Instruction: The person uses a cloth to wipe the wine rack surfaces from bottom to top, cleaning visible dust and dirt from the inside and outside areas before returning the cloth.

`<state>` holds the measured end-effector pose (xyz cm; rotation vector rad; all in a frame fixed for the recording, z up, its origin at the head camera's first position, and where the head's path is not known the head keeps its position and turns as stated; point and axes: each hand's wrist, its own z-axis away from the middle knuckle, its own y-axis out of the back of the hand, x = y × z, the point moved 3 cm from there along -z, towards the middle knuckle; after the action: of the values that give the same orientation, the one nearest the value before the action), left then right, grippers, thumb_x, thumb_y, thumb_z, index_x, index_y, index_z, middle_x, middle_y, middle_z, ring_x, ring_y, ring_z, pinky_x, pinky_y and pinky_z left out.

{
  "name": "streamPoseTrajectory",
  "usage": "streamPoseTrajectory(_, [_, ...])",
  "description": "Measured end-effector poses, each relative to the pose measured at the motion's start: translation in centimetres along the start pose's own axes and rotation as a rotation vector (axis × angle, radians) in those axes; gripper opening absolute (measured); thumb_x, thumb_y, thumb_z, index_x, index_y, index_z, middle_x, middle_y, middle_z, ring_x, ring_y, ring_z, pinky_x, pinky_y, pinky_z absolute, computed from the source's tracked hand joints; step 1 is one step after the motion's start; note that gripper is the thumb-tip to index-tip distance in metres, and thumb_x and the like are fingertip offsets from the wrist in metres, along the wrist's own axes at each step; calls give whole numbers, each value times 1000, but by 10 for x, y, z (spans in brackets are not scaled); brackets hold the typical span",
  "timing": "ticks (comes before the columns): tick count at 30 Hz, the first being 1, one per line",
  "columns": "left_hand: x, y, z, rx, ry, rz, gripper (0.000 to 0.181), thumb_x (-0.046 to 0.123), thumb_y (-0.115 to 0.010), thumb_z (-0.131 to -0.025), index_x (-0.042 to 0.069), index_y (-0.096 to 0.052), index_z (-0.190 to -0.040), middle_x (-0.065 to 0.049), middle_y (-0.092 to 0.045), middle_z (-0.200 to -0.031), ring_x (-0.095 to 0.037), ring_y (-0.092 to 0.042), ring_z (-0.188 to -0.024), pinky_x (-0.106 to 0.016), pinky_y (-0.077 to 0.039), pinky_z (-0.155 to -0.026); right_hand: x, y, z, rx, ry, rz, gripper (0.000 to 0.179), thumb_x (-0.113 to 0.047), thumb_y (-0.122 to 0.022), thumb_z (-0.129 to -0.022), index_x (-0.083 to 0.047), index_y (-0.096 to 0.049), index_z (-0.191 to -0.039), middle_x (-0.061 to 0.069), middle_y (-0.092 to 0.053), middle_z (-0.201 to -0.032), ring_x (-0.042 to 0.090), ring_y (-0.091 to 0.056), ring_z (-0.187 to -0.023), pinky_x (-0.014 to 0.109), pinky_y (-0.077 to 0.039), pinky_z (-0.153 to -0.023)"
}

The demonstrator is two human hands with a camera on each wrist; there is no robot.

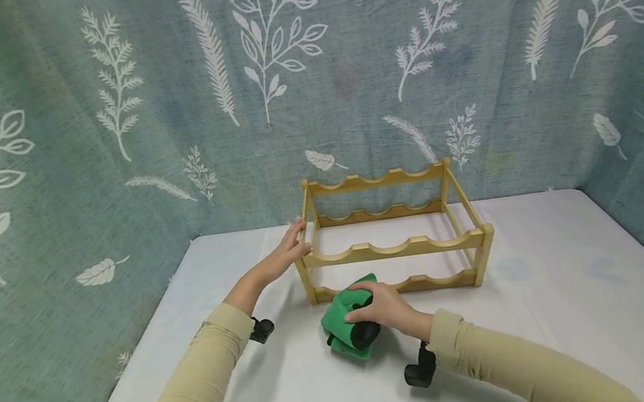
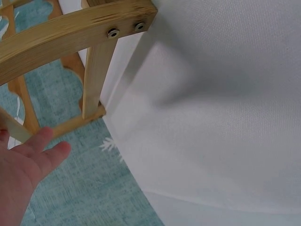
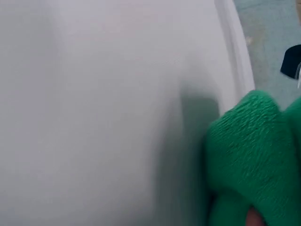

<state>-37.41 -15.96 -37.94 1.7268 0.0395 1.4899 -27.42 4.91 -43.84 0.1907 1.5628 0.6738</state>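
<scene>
In the head view a wooden rack [image 1: 391,248] with scalloped rails stands toward the back of the table. My left hand [image 1: 290,250] rests at its left side, by the top rail; in the left wrist view the visible fingers [image 2: 51,157] are stretched out beside the wood. My right hand [image 1: 388,310] grips a bunched green cloth [image 1: 336,320] with a dark, rounded part [image 1: 366,334] under the palm. This bundle is just in front of the rack's lower front rail. Close up, the green fabric [image 3: 254,155] looks fuzzy, and only a bit of a finger shows beneath it.
The white table [image 1: 297,392] runs back to a grey-green curtain [image 1: 343,78] with white leaf prints, which also hangs at both sides. Black wrist cameras hang below the left wrist [image 1: 262,330] and the right wrist [image 1: 421,371]. Two bolts [image 2: 113,33] show on the rack's end.
</scene>
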Motion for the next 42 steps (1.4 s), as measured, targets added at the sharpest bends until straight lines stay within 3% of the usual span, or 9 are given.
streamPoseTrajectory(7, [4, 0, -1, -8, 3, 1, 71, 41, -35, -94, 11, 0, -148, -9, 14, -153, -35, 3, -139, -56, -12, -108, -13, -15, -13, -68, 23, 120, 66, -25, -81, -69, -6, -53, -126, 19, -53, -122, 31, -51, -109, 44, -46, -86])
streamPoseTrajectory(10, [5, 0, -2, -6, 6, 0, 72, 41, -36, -94, 11, 0, -148, -9, 14, -153, -33, 6, -140, -56, -11, -108, -8, -12, -12, -58, 56, 192, 60, -21, -79, -70, -3, -56, -123, 18, -56, -119, 30, -53, -106, 42, -47, -84])
streamPoseTrajectory(15, [3, -2, -5, -7, 8, -4, 74, 45, -36, -94, 10, 1, -148, -8, 13, -153, -32, 6, -140, -55, -11, -109, 11, 3, -2, -28, 48, 197, 52, -15, -78, -71, -2, -60, -118, 18, -58, -117, 31, -54, -107, 43, -47, -86])
streamPoseTrajectory(23, [2, -4, -7, -10, 4, 7, 74, 45, -35, -94, 11, 2, -148, -9, 13, -153, -31, 8, -140, -54, -10, -109, 43, 45, 24, 41, -86, 202, 53, -17, -78, -70, -6, -61, -118, 20, -56, -122, 33, -54, -110, 46, -47, -86])
streamPoseTrajectory(34, [0, -1, -3, -4, 19, 16, 74, 45, -36, -94, 10, 2, -148, -9, 13, -153, -36, 1, -139, -56, -12, -108, 83, 118, 72, 111, -173, 265, 60, -25, -76, -72, 2, -56, -121, 30, -51, -122, 43, -50, -109, 50, -45, -84])
streamPoseTrajectory(42, [-1, -1, -2, -6, 16, 19, 73, 44, -36, -95, 9, 2, -148, -9, 13, -153, -35, 3, -139, -56, -10, -108, 104, 155, 98, 83, -264, 235, 68, -33, -73, -75, 4, -50, -127, 35, -41, -130, 49, -41, -116, 54, -42, -86])
